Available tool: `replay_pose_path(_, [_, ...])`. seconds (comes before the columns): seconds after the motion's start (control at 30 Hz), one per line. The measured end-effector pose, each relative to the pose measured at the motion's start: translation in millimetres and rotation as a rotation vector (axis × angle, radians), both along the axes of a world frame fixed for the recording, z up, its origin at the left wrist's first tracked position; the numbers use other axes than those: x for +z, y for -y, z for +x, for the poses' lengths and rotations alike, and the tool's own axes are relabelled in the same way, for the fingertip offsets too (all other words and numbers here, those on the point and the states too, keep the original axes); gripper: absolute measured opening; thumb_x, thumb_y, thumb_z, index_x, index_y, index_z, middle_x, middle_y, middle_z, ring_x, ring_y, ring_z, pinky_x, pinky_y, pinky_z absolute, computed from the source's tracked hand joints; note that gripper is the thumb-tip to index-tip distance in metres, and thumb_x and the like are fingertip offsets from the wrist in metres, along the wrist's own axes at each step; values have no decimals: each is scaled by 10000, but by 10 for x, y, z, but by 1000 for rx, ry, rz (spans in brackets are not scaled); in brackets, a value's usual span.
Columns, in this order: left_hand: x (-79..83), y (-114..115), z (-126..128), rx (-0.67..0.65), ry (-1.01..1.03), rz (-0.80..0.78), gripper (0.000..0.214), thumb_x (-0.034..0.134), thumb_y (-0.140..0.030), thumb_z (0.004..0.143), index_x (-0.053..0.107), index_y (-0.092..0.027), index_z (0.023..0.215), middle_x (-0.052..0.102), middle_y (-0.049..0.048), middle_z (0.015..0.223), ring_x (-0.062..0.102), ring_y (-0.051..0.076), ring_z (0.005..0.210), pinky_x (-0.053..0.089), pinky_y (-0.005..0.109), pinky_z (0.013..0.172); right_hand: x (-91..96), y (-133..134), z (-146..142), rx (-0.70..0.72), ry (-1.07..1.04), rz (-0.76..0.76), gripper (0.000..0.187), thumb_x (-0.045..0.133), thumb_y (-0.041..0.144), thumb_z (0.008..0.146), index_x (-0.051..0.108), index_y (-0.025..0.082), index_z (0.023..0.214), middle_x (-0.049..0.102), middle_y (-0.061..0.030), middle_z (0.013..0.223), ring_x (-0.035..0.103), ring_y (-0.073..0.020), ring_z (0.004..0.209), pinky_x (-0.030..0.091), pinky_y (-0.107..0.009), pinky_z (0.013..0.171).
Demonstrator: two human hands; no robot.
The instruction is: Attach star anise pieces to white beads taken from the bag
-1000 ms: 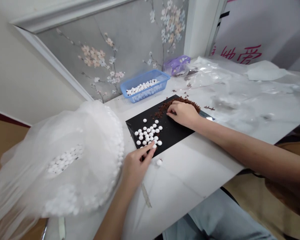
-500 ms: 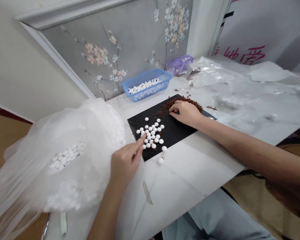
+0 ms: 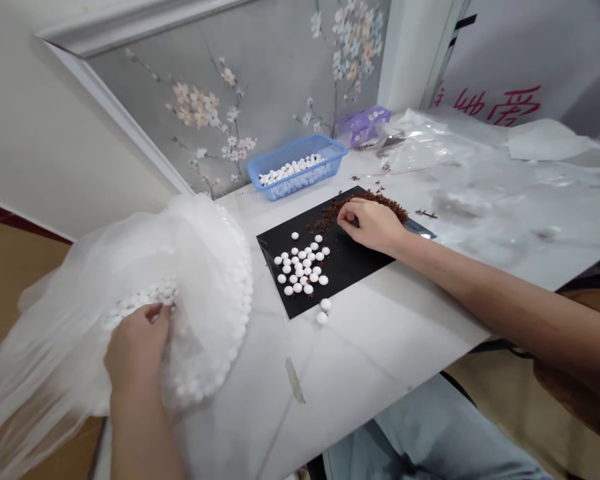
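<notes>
My left hand (image 3: 137, 343) reaches into the mouth of a big translucent white bag (image 3: 80, 347) full of small white round pieces (image 3: 145, 297); its fingers curl down among them, and what they hold is hidden. My right hand (image 3: 373, 223) rests on a black mat (image 3: 350, 263), its fingertips pinched at the edge of a pile of brown crumbly bits (image 3: 380, 200). A loose cluster of white round pieces (image 3: 303, 263) lies on the mat's left half. Two more white pieces (image 3: 323, 311) sit just off the mat's near edge.
A blue plastic basket (image 3: 325, 148) holding white pieces stands against the flowered wall panel. A purple packet (image 3: 363, 123) lies behind it. Crumpled clear plastic sheeting (image 3: 480, 173) covers the white table's right side. My trouser leg (image 3: 430, 433) shows below the table's near edge.
My left hand left the white pieces on the mat and moved left into the bag. The right hand stayed at the brown pile.
</notes>
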State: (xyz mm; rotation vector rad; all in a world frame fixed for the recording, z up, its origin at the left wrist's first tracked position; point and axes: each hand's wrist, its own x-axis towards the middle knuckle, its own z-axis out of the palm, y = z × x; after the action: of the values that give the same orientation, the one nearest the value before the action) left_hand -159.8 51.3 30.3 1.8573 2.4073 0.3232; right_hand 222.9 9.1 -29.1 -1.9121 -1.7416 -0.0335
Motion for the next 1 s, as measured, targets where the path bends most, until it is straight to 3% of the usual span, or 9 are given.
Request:
replay_pose_path(0.1, [-12,-8,-5,-54,24,47,167,575,-373,663,581,-206,661,451,19,571,346,162,525,282,260,551,18,7,-18,13,-17,6,138,478,222,772,609,183,784,588,-34,785,530,-148,669,317,-245,530])
replay_pose_path(0.2, [-42,-51,-31,-100,-3,72,164,574,-357,658,583,-195,674,489,28,566,403,182,549,315,264,558,39,17,-41,22,-34,9,140,478,221,770,611,181,779,583,-33,779,528,-146,664,317,-241,531])
replay_pose_path(0.4, [-88,-123,-65,-18,-161,0,271,525,-255,669,632,-149,893,617,74,715,531,231,684,371,270,596,35,22,-50,32,-45,42,118,486,218,766,600,188,776,579,-20,779,522,-139,660,323,-236,544])
replay_pose_path(0.63, [-71,5,25,-27,-174,52,339,503,-454,722,643,-200,897,620,81,782,555,275,757,390,308,589,24,27,-51,51,-59,47,102,500,221,765,597,189,765,580,-22,780,519,-141,646,323,-237,543])
replay_pose_path(0.7, [-76,18,45,-15,-168,159,319,534,-453,707,638,-203,876,619,74,760,561,267,737,405,322,593,33,33,-60,52,-63,67,100,502,214,764,598,186,764,579,-22,779,518,-139,642,325,-238,542])
replay_pose_path(0.83, [-73,-20,103,-17,-27,544,258,613,-294,664,615,-170,891,649,42,763,576,170,608,453,289,612,53,42,-79,63,-95,139,100,500,201,772,596,177,760,568,-28,773,514,-134,634,344,-237,550])
replay_pose_path(1.0, [-51,-3,353,-198,75,825,326,614,-249,687,615,-89,971,666,107,850,613,180,672,488,268,570,77,58,-103,100,-119,206,74,512,190,778,583,174,765,544,-16,759,479,-108,573,357,-234,547])
